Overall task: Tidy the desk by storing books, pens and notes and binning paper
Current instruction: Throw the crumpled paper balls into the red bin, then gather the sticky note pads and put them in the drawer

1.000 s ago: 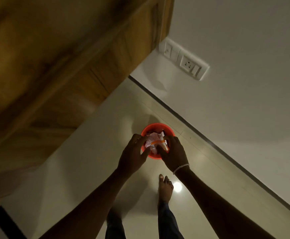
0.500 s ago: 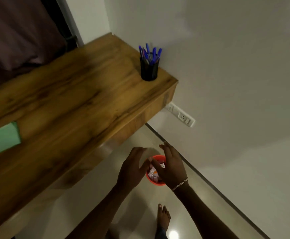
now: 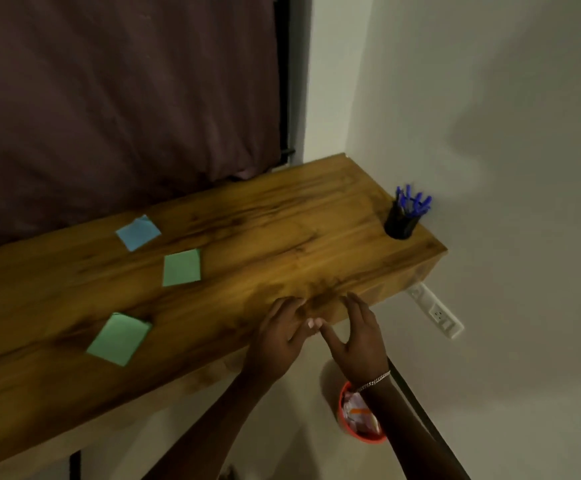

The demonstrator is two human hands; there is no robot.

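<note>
Hands: left hand (image 3: 278,337) and right hand (image 3: 360,341) spread, empty, at tabletop (image 3: 299,216) edge.
Green note (image 3: 181,267): ten o'clock of them; light, floppy; probably peel up by a corner.

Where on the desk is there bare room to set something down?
Biggest free patch: bare desk between the middle green note and the pen holder. Crowded: the left part, with the blue note and front green note; left hand and right hand are at the front edge.

I see both arms reaching forward, my left hand (image 3: 278,336) and right hand (image 3: 360,336) side by side, fingers loosely spread, empty.
</note>
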